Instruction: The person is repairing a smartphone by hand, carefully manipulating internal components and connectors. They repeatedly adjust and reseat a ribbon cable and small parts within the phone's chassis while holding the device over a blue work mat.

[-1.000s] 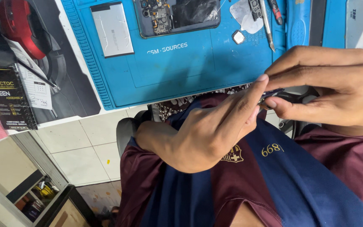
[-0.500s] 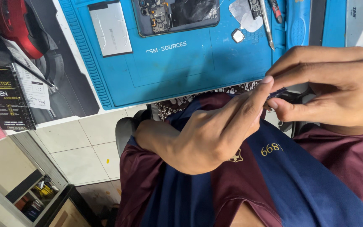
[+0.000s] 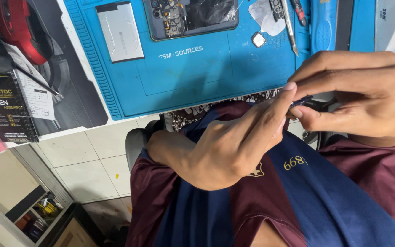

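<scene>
Pinching a small dark part [image 3: 303, 101] between them, the left hand [image 3: 227, 146] and right hand [image 3: 357, 98] meet near the blue mat [image 3: 193, 73].

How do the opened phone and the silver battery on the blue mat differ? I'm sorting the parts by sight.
The opened phone is dark, with bare circuitry and a black panel showing; the silver battery is a plain pale slab. The phone looks larger and is cut off by the top edge; the battery lies fully in view. Both lie flat on the blue mat, untouched by either hand.
</scene>
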